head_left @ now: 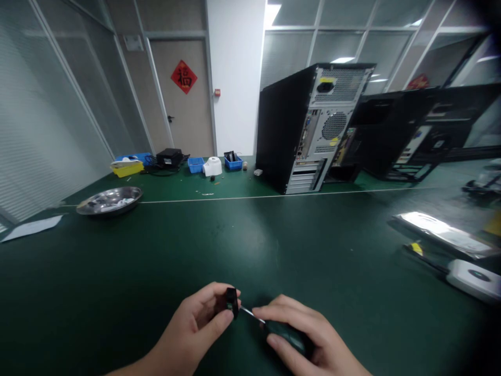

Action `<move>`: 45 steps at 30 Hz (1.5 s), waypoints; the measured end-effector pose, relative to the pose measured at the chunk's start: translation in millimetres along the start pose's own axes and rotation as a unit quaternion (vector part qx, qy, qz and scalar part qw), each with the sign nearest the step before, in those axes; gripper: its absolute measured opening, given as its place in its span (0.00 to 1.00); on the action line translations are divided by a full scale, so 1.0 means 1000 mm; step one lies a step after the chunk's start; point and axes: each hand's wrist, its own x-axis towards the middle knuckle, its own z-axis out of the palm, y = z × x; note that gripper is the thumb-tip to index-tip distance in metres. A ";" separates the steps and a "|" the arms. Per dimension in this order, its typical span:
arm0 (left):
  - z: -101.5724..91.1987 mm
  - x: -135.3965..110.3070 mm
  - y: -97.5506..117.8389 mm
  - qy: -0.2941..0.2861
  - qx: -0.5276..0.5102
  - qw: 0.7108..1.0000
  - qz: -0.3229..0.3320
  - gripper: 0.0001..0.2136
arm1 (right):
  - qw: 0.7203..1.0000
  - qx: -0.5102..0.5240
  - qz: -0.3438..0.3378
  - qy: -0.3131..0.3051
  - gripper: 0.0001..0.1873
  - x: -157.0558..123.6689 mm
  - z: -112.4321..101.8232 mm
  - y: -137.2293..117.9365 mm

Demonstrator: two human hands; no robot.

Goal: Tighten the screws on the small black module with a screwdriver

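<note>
Between the thumb and fingers of my left hand (199, 321) is a small black block-shaped part (232, 300), held upright above the green table. My right hand (301, 329) is wrapped round the dark handle of a screwdriver (287, 334). Its thin metal shaft points left, and the tip meets or nearly meets the right side of the black part. Whether the tip sits in a screw I cannot tell. Both hands are at the near edge of the view, close together.
On the green table (188, 250) a steel bowl (111, 201) stands at left. Small blue baskets (195, 165) and a white part (212, 166) lie farther back. A black computer tower (287, 125) stands behind. At right are a shiny flat panel (446, 232) and a white power strip (475, 279).
</note>
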 end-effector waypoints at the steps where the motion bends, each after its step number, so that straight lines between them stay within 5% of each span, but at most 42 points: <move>1: 0.000 0.000 0.000 -0.003 0.007 1.000 0.000 0.13 | 1.000 -0.003 0.001 -0.001 0.15 0.000 0.000 0.000; 6: -0.002 -0.001 0.003 -0.007 0.061 0.998 0.006 0.15 | 1.000 -0.018 0.001 0.003 0.14 -0.001 0.000 0.000; 14: -0.002 -0.002 -0.002 0.001 0.239 0.966 0.101 0.15 | 0.998 -0.057 -0.011 0.009 0.15 -0.002 0.001 -0.001; 22: 0.001 -0.002 0.004 0.033 0.218 0.965 0.144 0.13 | 0.998 -0.061 -0.008 0.009 0.15 -0.003 0.002 0.000; 30: -0.002 -0.002 -0.001 -0.001 0.207 0.967 0.150 0.13 | 0.999 -0.041 -0.005 0.007 0.16 -0.003 0.001 -0.002; 45: -0.003 0.003 0.005 -0.029 0.132 0.988 0.075 0.12 | 1.000 -0.016 -0.002 -0.004 0.15 -0.003 -0.001 0.001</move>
